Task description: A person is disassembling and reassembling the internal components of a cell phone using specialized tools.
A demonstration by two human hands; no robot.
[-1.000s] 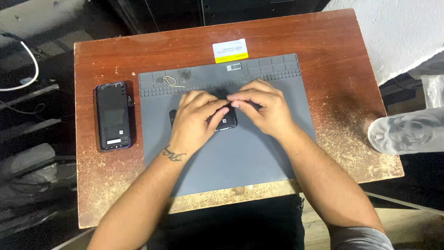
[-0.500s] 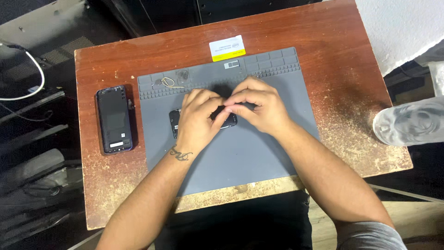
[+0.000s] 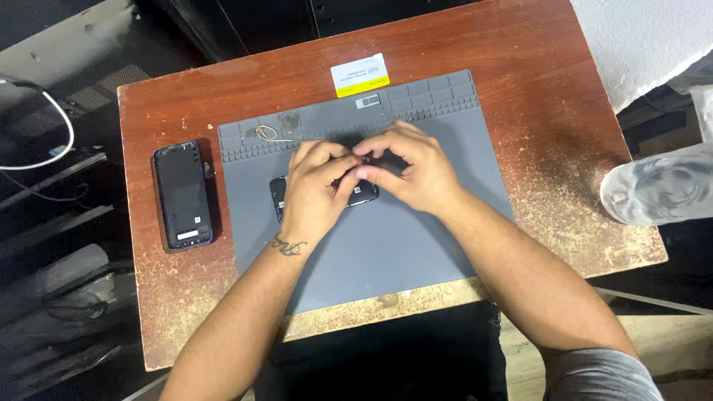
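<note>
Since the earlier frames our hands are staying bunched over the same spot, the fingertips drawing a little closer together, while the phone on the left is not shifting at all.

We are working on a small dark phone [image 3: 362, 191] lying near the middle of the grey work mat [image 3: 416, 252], mostly hidden under our fingers. We judge it light, stiff and thin, with smooth edges that could slip, and likely fragile where it is opened up, so we are taking it by its rim rather than its face.

Our left hand [image 3: 316, 191] is curling over its left part, pressing it down. Our right hand [image 3: 412, 169] is pinching at its far edge, thumb and forefinger nearly together. Whether a tool sits between them we cannot tell.

A second dark phone [image 3: 183, 194] is lying apart on the wooden table [image 3: 564, 111].
</note>
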